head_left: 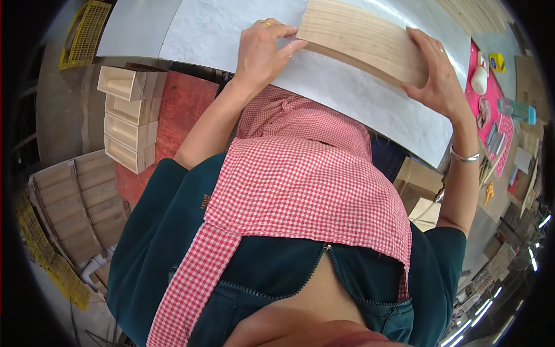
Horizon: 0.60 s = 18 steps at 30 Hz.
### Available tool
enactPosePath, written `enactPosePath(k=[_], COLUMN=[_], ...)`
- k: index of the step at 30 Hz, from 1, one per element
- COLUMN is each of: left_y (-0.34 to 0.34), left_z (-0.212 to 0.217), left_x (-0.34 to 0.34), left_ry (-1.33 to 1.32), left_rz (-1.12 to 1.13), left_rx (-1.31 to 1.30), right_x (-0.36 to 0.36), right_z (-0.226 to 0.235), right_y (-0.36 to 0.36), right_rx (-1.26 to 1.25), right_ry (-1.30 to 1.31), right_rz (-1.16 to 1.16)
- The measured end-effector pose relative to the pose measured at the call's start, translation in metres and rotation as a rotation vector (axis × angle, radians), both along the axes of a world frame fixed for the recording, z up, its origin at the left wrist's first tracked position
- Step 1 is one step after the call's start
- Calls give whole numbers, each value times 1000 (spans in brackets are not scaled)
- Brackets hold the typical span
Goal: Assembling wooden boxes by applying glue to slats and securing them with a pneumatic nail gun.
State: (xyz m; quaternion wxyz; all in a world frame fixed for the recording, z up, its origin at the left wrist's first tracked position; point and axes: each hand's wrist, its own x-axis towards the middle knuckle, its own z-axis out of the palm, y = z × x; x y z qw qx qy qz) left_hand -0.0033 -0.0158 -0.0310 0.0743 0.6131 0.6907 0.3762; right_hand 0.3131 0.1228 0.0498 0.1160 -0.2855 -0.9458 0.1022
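A pale rectangular wooden piece [361, 36] with visible grain lies on the white marbled tabletop [217, 29]. It could be a thick board or an upturned box; its underside is hidden. At its left end, my left hand [265, 53] pinches the near corner between thumb and fingers. My right hand [436, 72] grips the other end, fingers over the far edge and thumb at the near corner.
Several open wooden boxes [128, 137] stand in a row on a red surface [184, 110] at left. A yellow plastic crate [85, 36] is beyond them. At right, a pink cloth [474, 95] bears a white bottle [479, 80]. Wooden strips [477, 13] lie at the far right.
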Motion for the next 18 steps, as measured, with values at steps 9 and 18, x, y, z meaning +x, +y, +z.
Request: enactPosePath(k=[9,18], left_y=[0,1], left_z=[7,9], left_x=[1,4], left_ry=[177,200], left_rz=[-26,-38], left_rx=[49,36], right_x=[-13,-4], right_z=[-1,-40], right_y=[14,33], right_rx=[-116,-182], right_ry=[-21,629], right_rz=[125,537])
